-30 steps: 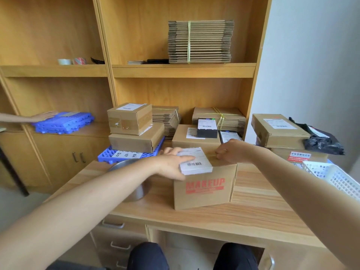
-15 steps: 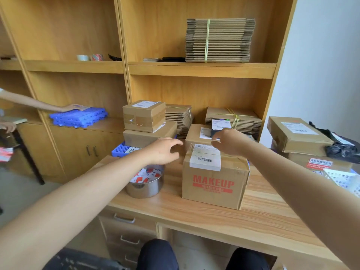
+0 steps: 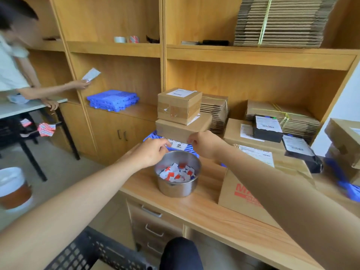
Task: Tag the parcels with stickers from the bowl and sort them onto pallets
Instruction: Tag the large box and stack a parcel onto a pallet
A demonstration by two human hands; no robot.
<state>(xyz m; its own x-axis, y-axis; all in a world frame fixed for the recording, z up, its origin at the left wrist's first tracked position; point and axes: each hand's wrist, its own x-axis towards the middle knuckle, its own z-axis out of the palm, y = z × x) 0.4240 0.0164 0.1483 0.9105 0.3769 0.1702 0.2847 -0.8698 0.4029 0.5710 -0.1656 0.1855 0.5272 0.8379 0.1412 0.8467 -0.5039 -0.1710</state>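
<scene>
A steel bowl (image 3: 178,189) holding several red, white and blue stickers stands on the wooden desk (image 3: 214,217). My left hand (image 3: 152,153) hovers over the bowl's left rim with fingers loosely curled and nothing seen in them. Above the far right rim my right hand (image 3: 204,145) does the same. The MAKEUP parcel (image 3: 241,190) sits to the right of the bowl, partly hidden by my right forearm, with a white shipping label (image 3: 257,154) on top. Behind the bowl a blue pallet (image 3: 151,136) with a white tag carries two stacked parcels (image 3: 179,107).
More labelled parcels (image 3: 243,131) and a black packet (image 3: 267,129) lie at the back right, in front of bundled flat cartons (image 3: 282,115). Spare blue pallets (image 3: 113,100) sit on the cabinet. A person (image 3: 11,71) stands at the left holding a paper. A black crate (image 3: 93,254) is by my knee.
Both hands have left the top of the MAKEUP parcel and moved left to hover over the sticker bowl. The view has swung left and down.
</scene>
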